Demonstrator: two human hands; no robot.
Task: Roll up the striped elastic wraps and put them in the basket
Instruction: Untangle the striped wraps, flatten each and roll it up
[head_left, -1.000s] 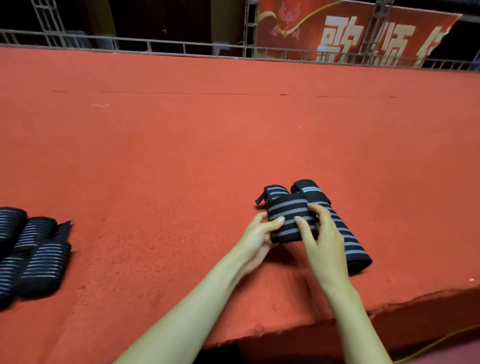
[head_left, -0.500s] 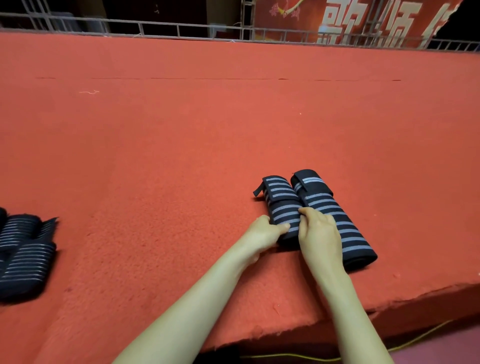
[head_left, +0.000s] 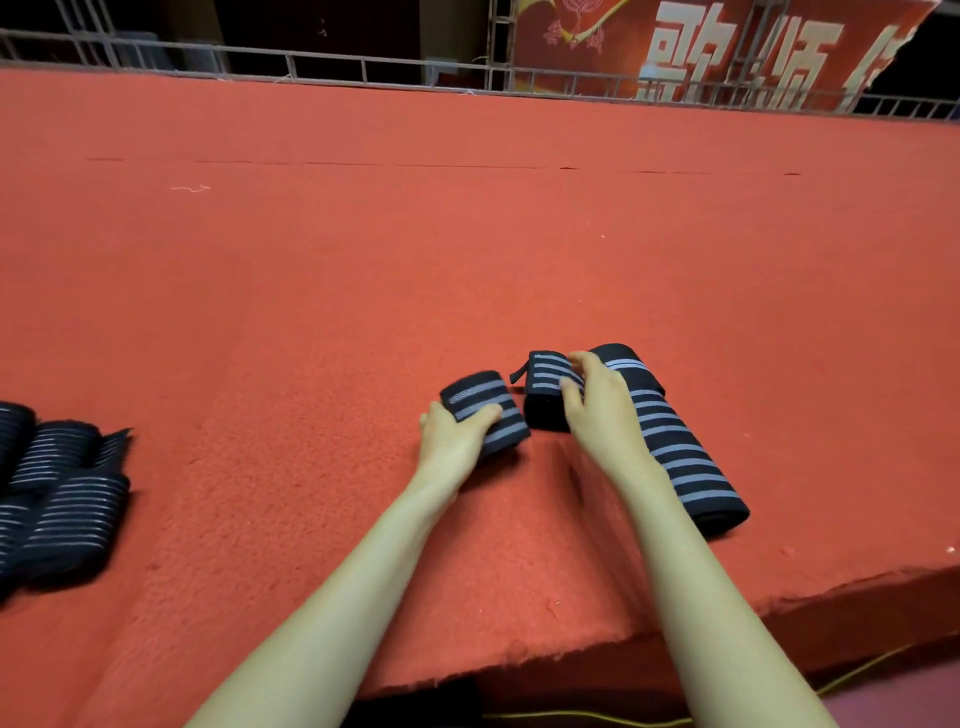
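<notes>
Two wraps: left hand (head_left: 452, 441) fingers clamped round finished roll (head_left: 478, 396); right hand (head_left: 605, 415) fingers pinching next wrap (head_left: 545, 376). I'd roll tight, edges square.

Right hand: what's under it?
The right hand holds a short striped wrap and overlaps the long striped wrap beside it. Where the two wraps meet beneath the palm is hidden.
</notes>
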